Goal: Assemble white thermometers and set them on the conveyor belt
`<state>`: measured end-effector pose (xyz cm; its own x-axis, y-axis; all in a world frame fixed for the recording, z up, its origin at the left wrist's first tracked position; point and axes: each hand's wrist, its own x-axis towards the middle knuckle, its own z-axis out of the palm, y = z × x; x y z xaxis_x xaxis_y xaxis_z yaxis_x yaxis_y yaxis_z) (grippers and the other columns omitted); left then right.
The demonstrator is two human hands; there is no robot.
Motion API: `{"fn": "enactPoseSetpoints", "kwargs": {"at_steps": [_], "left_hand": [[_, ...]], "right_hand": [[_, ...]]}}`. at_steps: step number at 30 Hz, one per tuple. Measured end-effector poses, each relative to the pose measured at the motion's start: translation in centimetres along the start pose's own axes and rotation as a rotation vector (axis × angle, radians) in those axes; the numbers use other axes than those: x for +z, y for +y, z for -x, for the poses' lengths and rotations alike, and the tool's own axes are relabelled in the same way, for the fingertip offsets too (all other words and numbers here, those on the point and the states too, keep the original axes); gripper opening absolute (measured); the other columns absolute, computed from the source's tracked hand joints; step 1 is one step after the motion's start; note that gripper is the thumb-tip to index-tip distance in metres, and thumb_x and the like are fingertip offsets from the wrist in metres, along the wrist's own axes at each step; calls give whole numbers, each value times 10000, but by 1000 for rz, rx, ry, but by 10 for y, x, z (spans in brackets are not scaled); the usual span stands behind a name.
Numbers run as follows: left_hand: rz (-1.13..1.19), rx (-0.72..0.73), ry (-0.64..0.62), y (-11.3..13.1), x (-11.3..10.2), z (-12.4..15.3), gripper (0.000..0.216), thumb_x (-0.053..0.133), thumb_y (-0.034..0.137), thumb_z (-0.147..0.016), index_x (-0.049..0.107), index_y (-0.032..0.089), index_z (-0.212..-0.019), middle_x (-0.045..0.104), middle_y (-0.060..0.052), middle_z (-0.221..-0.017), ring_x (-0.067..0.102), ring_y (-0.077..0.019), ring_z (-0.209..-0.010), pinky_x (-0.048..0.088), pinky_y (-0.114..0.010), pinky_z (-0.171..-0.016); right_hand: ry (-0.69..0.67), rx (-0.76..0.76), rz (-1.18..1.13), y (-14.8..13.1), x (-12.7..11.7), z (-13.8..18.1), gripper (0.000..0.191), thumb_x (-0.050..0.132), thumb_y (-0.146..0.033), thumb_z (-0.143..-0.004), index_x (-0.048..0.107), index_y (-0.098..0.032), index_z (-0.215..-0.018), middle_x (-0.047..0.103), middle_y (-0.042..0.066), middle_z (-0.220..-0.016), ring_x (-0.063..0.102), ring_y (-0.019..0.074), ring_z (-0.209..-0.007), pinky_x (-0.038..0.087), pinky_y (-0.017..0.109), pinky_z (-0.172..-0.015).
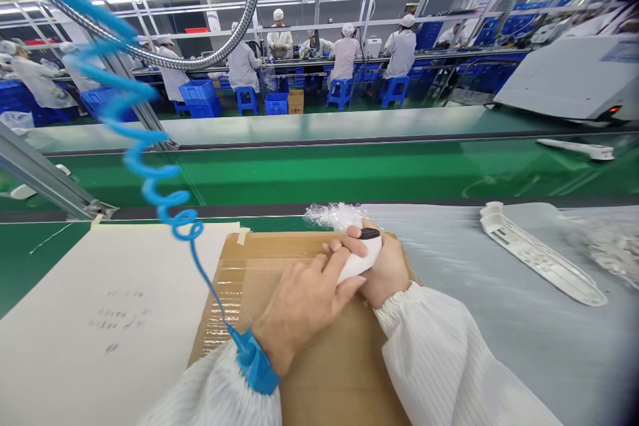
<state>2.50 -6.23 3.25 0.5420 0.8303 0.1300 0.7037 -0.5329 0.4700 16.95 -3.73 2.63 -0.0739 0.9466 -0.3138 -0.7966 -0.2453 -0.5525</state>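
a white sheet of paper [94, 319] lies on the left of the table. a curly blue cord [150, 173] hangs down to a blue wrist band [254, 363]. next comes a flat brown cardboard [319, 373]. over the cardboard, the left hand [299, 306] and the right hand [382, 269] both hold one small white part [360, 254] with a dark tip, fingers wrapped tight on it. a clear plastic bag [333, 215] sits just behind. far to the right, a long white plastic piece [539, 254] lies on a grey mat [499, 346].
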Motion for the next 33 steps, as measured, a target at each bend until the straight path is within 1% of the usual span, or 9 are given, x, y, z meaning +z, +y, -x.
{"fn": "enactPoseSetpoints", "kwargs": {"at_steps": [3,5,8,11,20,23,27,30,33], "left_hand": [[-41,-88,5,-7,-9,-2,445,398,526,-993,555,311,-1349,737,-67,-1087,717,-316,-879,550,-435,-729],[-4,-198,152,-18,-12,-3,403,392,507,-1002,581,305,-1295,738,-50,-1072,708,-296,-918,546,-434,-770],[92,-213,432,-27,-13,-1,423,483,479,-979,524,254,-1335,659,-68,-1277,616,-267,-1170,507,-437,-953],[145,-117,481,-20,-10,1,439,531,439,-968,503,247,-1362,616,-65,-1345,563,-234,-1244,465,-423,-1044],[39,-11,644,-4,2,-3,287,521,316,-977,603,186,-1219,684,-100,-1186,619,-249,-1076,509,-427,-948],[104,-63,560,-8,-1,-2,327,529,376,-972,593,220,-1252,676,-81,-1231,619,-246,-1120,493,-424,-984],[247,-222,370,-18,-11,-1,464,574,451,-934,507,286,-1362,663,-54,-1283,616,-263,-1168,487,-420,-967],[502,-379,264,-24,-15,-5,378,465,515,-962,585,236,-1186,737,-56,-951,698,-213,-774,524,-332,-688],[869,-551,90,-25,-17,-10,517,337,633,-960,563,183,-841,625,-13,-644,493,-105,-378,335,-231,-387]], "right_hand": [[-40,20,40,-2,1,1,436,563,-595,-894,604,-222,-673,516,-31,-523,628,181,-682,556,364,-816],[-151,16,92,2,8,3,363,587,-548,-909,671,-205,-824,670,8,-770,666,187,-865,534,353,-912],[-279,-33,149,15,19,7,251,658,-428,-903,696,-192,-980,710,47,-1047,633,196,-1095,459,347,-1056],[-225,-47,160,29,26,11,207,653,-373,-912,692,-207,-1030,719,53,-1063,621,202,-1143,443,369,-1090],[-57,-28,181,33,23,15,223,761,-413,-802,688,-208,-849,713,25,-825,678,220,-996,532,371,-994],[-92,-26,167,29,23,14,208,788,-374,-779,687,-202,-836,709,22,-827,672,217,-1012,528,367,-994],[-142,-58,144,21,17,5,285,666,-450,-890,708,-171,-932,721,82,-1022,643,230,-1106,509,379,-1023],[-130,-99,144,16,10,-1,289,630,-455,-917,711,-180,-953,719,90,-1076,638,233,-1130,504,405,-1031],[-175,-127,195,17,5,-4,245,666,-416,-904,708,-197,-1006,718,73,-1111,627,221,-1150,476,412,-1063]]}}
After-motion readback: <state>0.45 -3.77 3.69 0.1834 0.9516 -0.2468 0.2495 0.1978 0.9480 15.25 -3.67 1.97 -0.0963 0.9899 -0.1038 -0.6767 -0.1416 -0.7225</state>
